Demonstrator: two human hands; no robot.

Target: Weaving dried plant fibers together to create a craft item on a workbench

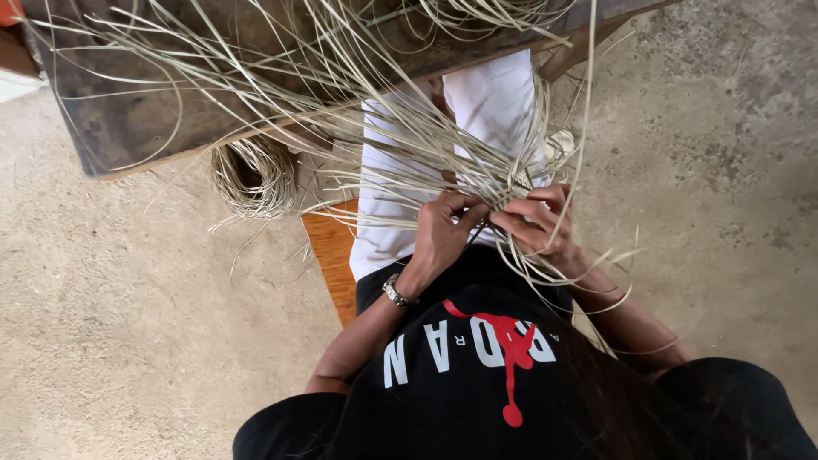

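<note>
Nearest, the left hand [443, 230] and right hand [538, 223] pinch pale reed strips [477, 175] over the white-clad lap; fingertips are partly hidden among strands. At ten o'clock lies a coiled reed bundle [254, 177], beyond it a dark wooden board [128, 111], cut off at twelve.

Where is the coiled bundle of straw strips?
In the head view, the coiled bundle lies on the floor left of the hands, below the dark table edge, beside the wooden bench.

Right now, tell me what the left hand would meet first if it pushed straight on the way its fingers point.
The left hand points toward the right hand; it would likely meet the bundled straw strands first, depth unclear.
</note>
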